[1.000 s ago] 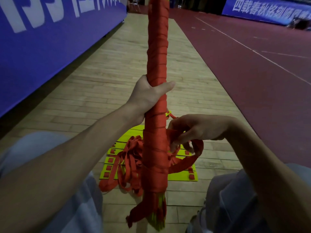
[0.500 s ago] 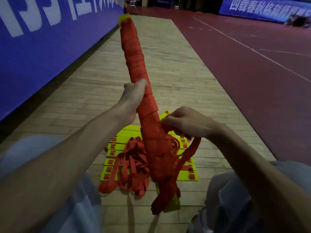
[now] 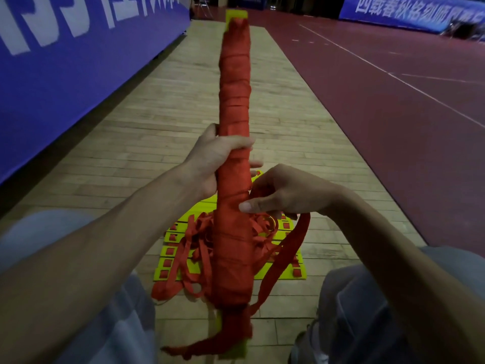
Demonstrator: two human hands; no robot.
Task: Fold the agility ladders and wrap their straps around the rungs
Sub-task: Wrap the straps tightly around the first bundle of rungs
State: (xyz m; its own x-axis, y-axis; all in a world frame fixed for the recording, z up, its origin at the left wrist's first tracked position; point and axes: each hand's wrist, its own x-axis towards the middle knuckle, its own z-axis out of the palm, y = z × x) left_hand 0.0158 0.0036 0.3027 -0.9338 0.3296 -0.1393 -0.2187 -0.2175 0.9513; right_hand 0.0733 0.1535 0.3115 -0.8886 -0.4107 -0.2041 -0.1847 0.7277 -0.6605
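A folded agility ladder bundle point(image 3: 234, 95), its yellow rungs wound all over in red strap, stands nearly upright in front of me. My left hand point(image 3: 210, 158) grips it round the middle. My right hand point(image 3: 278, 193) pinches the loose red strap point(image 3: 286, 256) against the bundle's right side; the strap loops down from that hand to the bundle's lower end. A second agility ladder point(image 3: 288, 269), yellow rungs stacked flat with tangled red straps on top, lies on the wooden floor behind the bundle.
Wooden floor strip point(image 3: 162, 122) runs ahead between a blue banner wall point(image 3: 65, 61) on the left and a red court floor point(image 3: 393, 114) on the right. My knees point(image 3: 367, 311) frame the bottom of the view.
The bundle has swung from leaning left back to nearly upright. My left hand stays on its middle; my right hand has shifted up against the bundle's side with the strap.
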